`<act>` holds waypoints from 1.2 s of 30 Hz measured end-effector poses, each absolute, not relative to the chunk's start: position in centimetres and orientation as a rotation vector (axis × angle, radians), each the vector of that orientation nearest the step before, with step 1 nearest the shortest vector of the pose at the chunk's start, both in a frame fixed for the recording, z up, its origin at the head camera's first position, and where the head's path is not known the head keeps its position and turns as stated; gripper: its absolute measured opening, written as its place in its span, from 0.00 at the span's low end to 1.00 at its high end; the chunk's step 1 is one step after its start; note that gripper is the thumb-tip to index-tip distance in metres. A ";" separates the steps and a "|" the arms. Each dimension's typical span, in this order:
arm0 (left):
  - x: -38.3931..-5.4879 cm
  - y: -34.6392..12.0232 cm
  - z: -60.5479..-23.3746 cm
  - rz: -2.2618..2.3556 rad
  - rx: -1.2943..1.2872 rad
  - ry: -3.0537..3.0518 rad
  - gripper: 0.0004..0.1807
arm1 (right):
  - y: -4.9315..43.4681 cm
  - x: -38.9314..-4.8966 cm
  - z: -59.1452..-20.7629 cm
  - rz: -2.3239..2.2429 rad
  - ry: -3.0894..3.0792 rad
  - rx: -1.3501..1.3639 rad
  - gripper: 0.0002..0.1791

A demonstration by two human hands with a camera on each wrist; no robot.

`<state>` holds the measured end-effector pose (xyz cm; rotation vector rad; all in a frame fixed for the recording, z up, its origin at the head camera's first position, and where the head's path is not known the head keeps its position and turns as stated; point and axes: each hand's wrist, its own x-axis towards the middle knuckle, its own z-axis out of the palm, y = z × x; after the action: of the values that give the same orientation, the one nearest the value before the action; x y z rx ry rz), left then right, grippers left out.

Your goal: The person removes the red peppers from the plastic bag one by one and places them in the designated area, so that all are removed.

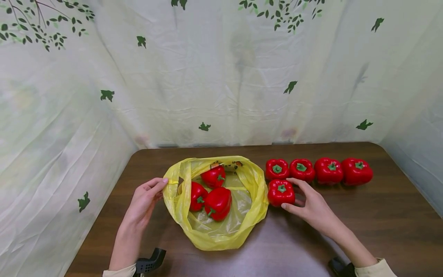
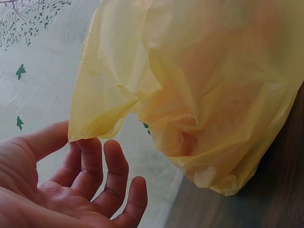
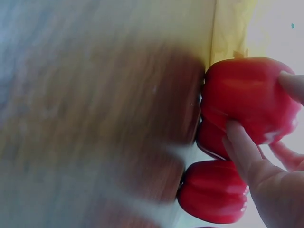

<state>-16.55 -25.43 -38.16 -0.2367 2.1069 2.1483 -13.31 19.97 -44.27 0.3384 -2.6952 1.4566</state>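
A yellow plastic bag point(image 1: 221, 240) stands with its mouth wide, and inside it lie three red bell peppers point(image 1: 219, 204). At its left rim, my left hand point(image 1: 145, 198) pinches the bag's edge between thumb and fingertips; the left wrist view shows the gathered film point(image 2: 102, 126) there. My right hand point(image 1: 313, 204) has its thumb and fingers around a red bell pepper point(image 1: 281, 193) with a green stem, right beside the bag's right side. In the right wrist view the fingers point(image 3: 242, 147) press against that pepper point(image 3: 247, 95).
Behind the right hand, a row of several more red bell peppers point(image 1: 328, 171) reaches along the back right of the brown wooden table point(image 1: 387, 215). A pale curtain point(image 1: 221, 77) with leaf prints hangs behind the table and along its sides.
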 end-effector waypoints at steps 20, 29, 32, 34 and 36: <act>-16.4 -25.6 -38.1 2.147 -0.237 2.115 0.09 | 19.8 -13.2 -43.4 1.515 -2.789 0.310 0.44; -16.5 -25.6 -38.0 2.153 -0.240 2.116 0.10 | 19.8 -12.9 -42.7 1.408 -2.830 0.282 0.45; -16.4 -25.6 -38.0 2.153 -0.245 2.118 0.10 | 19.7 -12.9 -42.9 1.388 -2.830 0.302 0.44; -16.4 -25.6 -38.0 2.153 -0.248 2.117 0.10 | 19.7 -13.1 -43.1 1.382 -2.817 0.316 0.43; -16.4 -25.6 -38.0 2.154 -0.251 2.116 0.10 | 19.7 -13.2 -43.3 1.369 -2.803 0.324 0.42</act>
<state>-16.42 -25.62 -38.00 -0.2508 2.1156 2.1535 -13.21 19.73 -43.30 0.3236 -2.8025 1.3694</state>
